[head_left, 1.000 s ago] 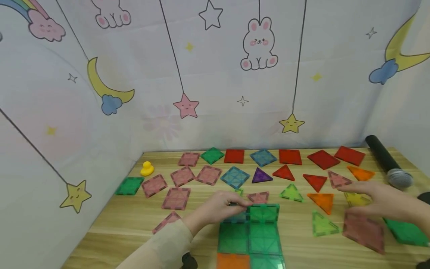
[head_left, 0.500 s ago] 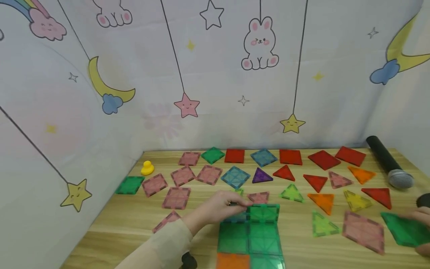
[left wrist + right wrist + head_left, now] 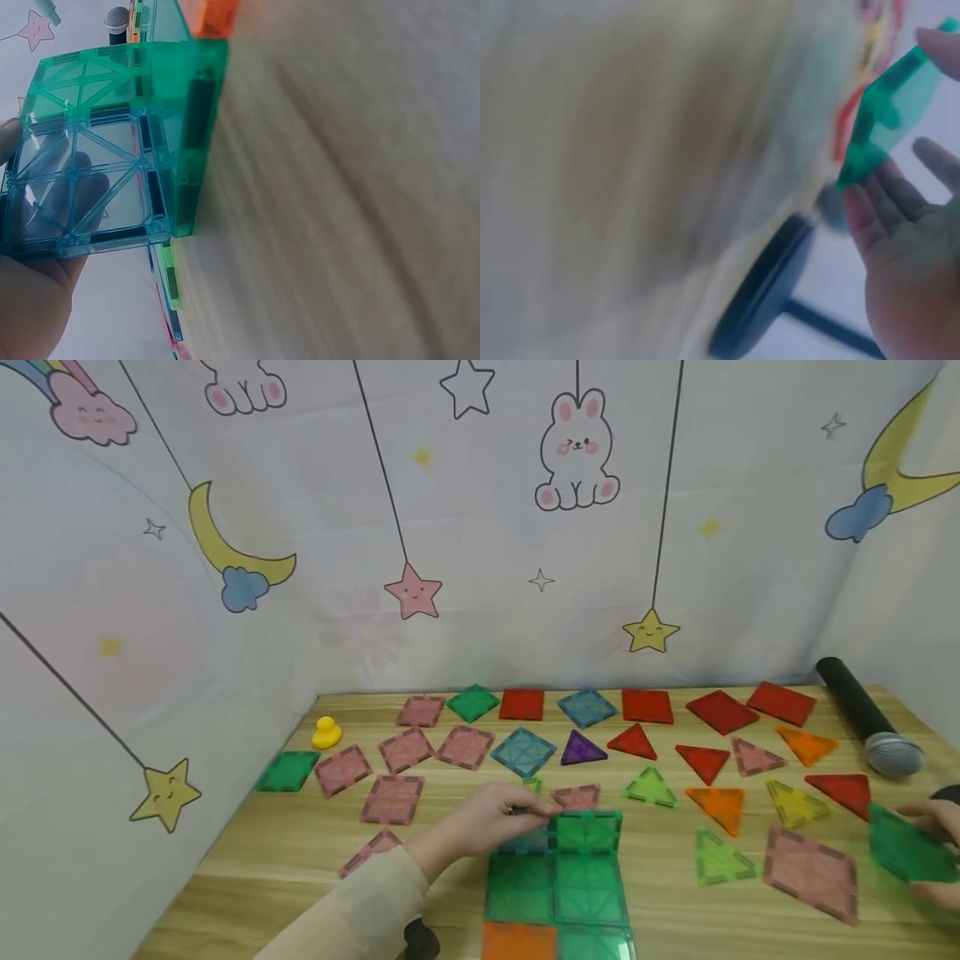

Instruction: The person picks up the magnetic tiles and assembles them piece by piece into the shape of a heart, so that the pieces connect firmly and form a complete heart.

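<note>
Toward the front of the table lies a flat base of green magnetic tiles (image 3: 519, 887), with an orange tile (image 3: 519, 941) in its near left corner. A green tile (image 3: 587, 832) stands upright along its far edge. Beside that one stands a blue magnetic tile (image 3: 82, 184), which my left hand (image 3: 497, 820) grips, thumb at its edge and fingers behind it. At the far right my right hand (image 3: 922, 255) holds another green magnetic tile (image 3: 906, 847) by its edges, raised and tilted. Part of this hand lies outside the head view.
Pink square tiles (image 3: 392, 799), red tiles (image 3: 647, 706) and several triangles (image 3: 717, 808) lie spread over the table. A yellow duck (image 3: 327, 732) sits back left, a microphone (image 3: 870, 718) back right. A black round base (image 3: 761, 289) shows in the right wrist view.
My right hand has moved from above the triangles to the right, taken hold of the green tile and lifted it off the table. The left hand stays in place.
</note>
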Motion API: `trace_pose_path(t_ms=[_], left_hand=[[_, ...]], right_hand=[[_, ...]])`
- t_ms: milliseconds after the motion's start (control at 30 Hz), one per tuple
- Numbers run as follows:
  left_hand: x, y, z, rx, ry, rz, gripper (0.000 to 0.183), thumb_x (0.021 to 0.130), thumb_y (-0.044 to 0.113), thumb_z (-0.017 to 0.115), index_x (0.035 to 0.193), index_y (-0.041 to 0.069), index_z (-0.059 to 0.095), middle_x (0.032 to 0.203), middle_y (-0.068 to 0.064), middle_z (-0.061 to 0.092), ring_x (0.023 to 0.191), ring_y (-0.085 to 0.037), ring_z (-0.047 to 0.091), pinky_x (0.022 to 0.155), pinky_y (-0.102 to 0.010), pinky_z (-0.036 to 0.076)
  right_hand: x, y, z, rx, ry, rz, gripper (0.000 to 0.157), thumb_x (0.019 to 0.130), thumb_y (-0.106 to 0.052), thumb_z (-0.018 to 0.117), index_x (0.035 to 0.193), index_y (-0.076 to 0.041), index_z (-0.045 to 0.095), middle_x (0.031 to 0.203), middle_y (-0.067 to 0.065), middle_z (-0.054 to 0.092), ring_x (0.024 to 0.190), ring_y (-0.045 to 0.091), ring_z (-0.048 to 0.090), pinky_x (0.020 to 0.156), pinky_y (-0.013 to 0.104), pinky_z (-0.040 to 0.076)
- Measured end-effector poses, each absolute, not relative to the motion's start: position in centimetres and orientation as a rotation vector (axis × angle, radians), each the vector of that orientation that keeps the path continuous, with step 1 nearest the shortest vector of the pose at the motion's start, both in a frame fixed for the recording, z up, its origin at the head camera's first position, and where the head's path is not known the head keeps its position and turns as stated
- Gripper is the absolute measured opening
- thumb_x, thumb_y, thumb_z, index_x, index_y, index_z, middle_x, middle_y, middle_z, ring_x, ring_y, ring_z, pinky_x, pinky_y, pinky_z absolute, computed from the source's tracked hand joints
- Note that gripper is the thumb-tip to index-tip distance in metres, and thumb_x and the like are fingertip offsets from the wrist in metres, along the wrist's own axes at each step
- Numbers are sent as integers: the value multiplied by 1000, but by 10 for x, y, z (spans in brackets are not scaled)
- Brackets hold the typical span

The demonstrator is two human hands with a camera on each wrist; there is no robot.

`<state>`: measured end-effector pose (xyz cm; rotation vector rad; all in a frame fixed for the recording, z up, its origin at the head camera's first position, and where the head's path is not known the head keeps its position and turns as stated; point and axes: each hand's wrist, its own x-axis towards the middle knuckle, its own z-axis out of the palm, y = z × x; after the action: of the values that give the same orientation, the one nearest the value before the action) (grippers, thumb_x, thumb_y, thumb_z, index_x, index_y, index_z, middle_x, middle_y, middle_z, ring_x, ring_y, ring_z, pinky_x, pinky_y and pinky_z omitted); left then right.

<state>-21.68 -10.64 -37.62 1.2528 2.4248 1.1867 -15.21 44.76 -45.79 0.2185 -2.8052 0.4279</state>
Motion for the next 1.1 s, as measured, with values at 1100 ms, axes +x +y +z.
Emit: trace_pose_path(t_ms=[1100], left_hand=[[-213,-108,-370,1183,2455,1152,24,93,14,60,114,16,70,109,4,67,90,-1,58,68,-19,44]], right_hand=[[-161,176,-394,1099,-2942,1277,105,73,-31,79,149,-13,9,149,25,19,116,35,46,84,54,45]])
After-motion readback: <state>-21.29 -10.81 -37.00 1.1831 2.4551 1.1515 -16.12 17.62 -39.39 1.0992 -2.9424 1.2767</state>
